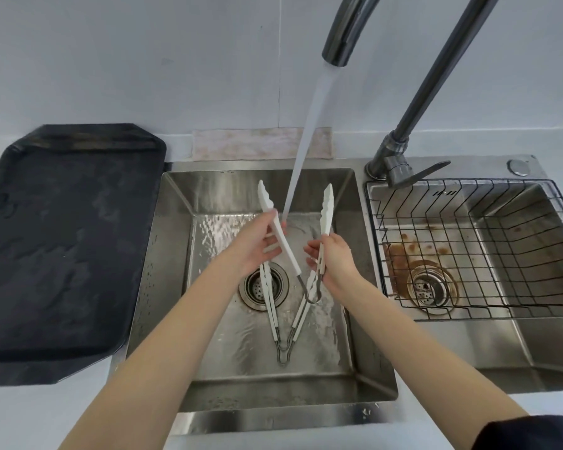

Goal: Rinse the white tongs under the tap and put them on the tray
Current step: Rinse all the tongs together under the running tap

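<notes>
The white tongs (pixel 281 237) are held spread in a V over the left sink basin (pixel 176 254), tips up, hinge low. The left hand (pixel 257 245) is closed around one arm, the right hand (pixel 333 258) around the other. Water (pixel 309 125) from the tap (pixel 342 30) falls between the two arms, close to the left one. A second pair of tongs (pixel 285 323) lies on the basin floor beside the drain (pixel 257 287). A black tray (pixel 62 241) sits on the counter to the left; a wire rack (pixel 468 248) fills the right basin.
</notes>
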Action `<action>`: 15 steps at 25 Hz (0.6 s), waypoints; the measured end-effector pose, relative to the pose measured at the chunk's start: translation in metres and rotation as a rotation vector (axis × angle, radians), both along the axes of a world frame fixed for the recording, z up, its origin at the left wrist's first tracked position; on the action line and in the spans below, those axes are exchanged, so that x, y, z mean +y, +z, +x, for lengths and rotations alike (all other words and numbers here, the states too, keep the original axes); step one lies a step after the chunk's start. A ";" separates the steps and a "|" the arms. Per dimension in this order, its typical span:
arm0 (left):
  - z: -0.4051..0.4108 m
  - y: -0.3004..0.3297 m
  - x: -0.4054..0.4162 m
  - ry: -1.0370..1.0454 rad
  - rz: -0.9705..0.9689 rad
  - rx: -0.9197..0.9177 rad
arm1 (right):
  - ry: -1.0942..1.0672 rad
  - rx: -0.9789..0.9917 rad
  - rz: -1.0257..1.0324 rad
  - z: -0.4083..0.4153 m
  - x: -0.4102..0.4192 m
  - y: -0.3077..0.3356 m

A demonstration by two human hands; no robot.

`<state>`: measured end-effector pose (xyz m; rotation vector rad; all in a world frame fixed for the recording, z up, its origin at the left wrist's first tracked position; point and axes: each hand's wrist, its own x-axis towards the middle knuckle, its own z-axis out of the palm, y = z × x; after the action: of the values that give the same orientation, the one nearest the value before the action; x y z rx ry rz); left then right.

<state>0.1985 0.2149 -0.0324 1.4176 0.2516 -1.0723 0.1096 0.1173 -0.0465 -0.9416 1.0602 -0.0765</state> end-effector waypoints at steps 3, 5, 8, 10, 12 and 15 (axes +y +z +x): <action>-0.015 -0.010 0.005 -0.201 0.146 -0.167 | 0.108 0.088 -0.080 -0.004 0.010 -0.016; -0.025 -0.019 0.011 -0.212 0.211 -0.215 | 0.202 0.153 -0.168 -0.014 0.015 -0.029; -0.042 -0.040 0.025 -0.222 0.298 -0.179 | 0.345 0.289 -0.250 -0.037 0.021 -0.054; -0.054 -0.056 0.036 -0.271 0.378 -0.191 | 0.446 0.400 -0.286 -0.053 0.025 -0.071; -0.068 -0.065 0.043 -0.339 0.454 -0.261 | 0.507 0.471 -0.266 -0.066 0.028 -0.085; -0.081 -0.076 0.046 -0.349 0.521 -0.314 | 0.544 0.549 -0.243 -0.075 0.032 -0.098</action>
<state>0.1174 0.2614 -0.1081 2.1335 0.0527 -1.0857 0.0344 0.1492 -0.1444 -1.4951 1.2709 0.5412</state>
